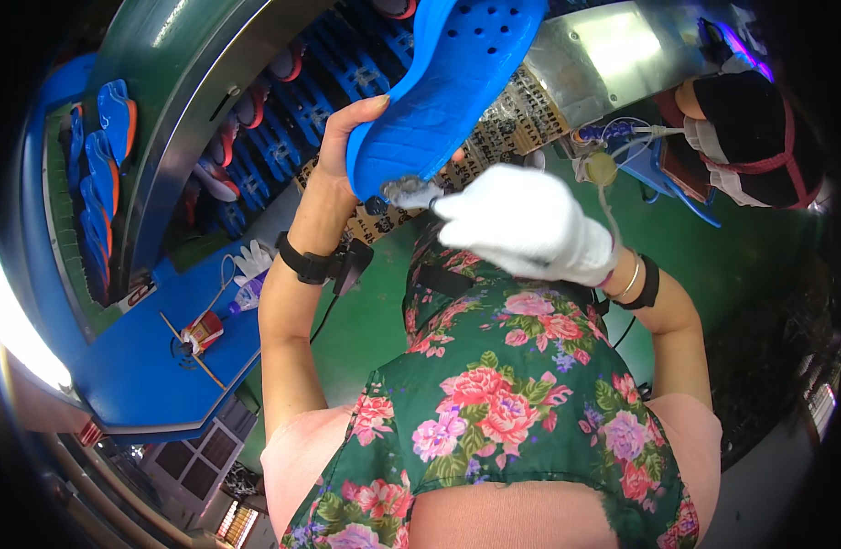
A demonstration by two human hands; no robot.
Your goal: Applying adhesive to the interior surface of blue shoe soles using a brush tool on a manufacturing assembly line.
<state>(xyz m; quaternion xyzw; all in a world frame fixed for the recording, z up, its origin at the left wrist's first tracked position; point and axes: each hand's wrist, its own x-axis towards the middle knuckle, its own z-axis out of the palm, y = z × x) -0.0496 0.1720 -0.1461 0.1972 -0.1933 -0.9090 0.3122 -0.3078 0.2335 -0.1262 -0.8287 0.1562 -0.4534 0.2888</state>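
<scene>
My left hand [336,142] is bare and holds up a blue shoe sole [430,110] by its heel end, thumb on the rim. The sole is tilted, hollow side toward me, with a cluster of round holes in its far part. My right hand [530,224], in a white knit glove, is closed around a small brush [409,192] with dark bristles. Those bristles are at the lower edge of the heel; whether they touch it I cannot tell. The brush handle is mostly hidden in the glove.
Blue and orange soles [117,123] line a green belt at left. Shoes with red edges [221,178] sit on blue racks behind. A blue table [137,366] bears a red pot [204,331], a white glove [251,261] and a bottle [247,295]. Another person [745,137] is at right.
</scene>
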